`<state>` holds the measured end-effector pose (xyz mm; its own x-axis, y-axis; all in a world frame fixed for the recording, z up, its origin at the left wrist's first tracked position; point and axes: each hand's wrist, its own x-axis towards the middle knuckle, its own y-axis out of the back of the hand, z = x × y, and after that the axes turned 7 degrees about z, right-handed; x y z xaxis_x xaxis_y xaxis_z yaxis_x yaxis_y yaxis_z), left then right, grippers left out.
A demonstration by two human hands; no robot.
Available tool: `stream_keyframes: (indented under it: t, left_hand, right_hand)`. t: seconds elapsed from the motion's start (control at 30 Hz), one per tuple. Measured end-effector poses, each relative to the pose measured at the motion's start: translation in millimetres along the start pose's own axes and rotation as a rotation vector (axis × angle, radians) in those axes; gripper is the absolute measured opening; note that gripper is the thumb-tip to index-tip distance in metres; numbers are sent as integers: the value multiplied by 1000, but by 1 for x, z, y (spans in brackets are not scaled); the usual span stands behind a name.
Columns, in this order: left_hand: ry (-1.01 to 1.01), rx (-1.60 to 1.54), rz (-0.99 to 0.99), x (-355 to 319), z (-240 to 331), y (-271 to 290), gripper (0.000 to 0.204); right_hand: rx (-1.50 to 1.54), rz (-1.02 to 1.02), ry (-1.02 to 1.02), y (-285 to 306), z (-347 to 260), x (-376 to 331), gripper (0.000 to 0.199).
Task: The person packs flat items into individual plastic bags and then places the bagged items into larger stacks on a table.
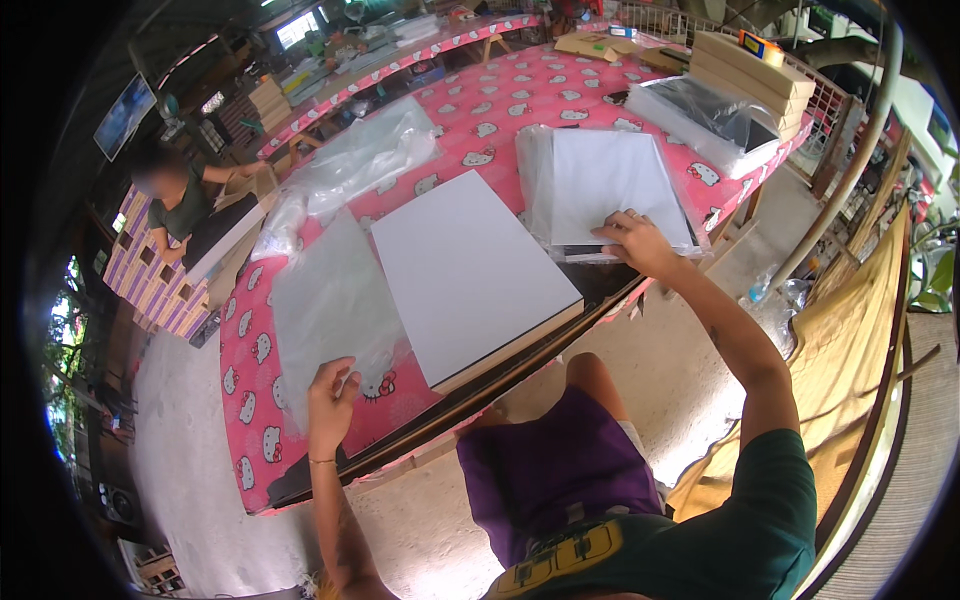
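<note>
A white rectangular panel with a pale brown edge [470,270] lies flat on the table between my hands. To its left is a clear plastic sleeve [330,290], spread flat. My left hand [332,400] is at the sleeve's near end, fingers loosely bent and thumb apart; no firm grip shows. My right hand [637,242] rests on the near part of a stack of white sheets in clear plastic [605,175], right of the panel. Its fingers reach leftward over the top sheet, apart from the thumb. Any hold on a sheet's edge is too small to make out.
Crumpled clear plastic [370,160] lies farther back on the pink patterned tablecloth [480,110]. Plastic-wrapped dark panels [710,110] and stacked brown boxes [750,80] stand at the far right. At the left, another person [185,205] holds a dark-faced panel [225,235].
</note>
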<state>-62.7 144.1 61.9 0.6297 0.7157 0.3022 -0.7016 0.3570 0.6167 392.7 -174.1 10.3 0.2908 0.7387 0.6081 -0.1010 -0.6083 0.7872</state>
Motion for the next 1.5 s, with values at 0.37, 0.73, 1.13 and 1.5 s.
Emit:
stream_keyframes:
  t: [0.37,0.73,1.13,1.5]
  left_hand:
    - [-291,541,265,13,-61,-28,8]
    - [-209,294,299,14,-42,-34,20]
    - [-162,258,572,41,-69,-20,6]
    - [-374,-232,287,-65,114,-85,15]
  right_hand:
    - [84,51,-55,12,-7,-7,20]
    - [1029,-323,22,20,-217,14,21]
    - [1119,-379,65,10,-245,4,24]
    - [2109,-204,-734,-22,-290,4,26]
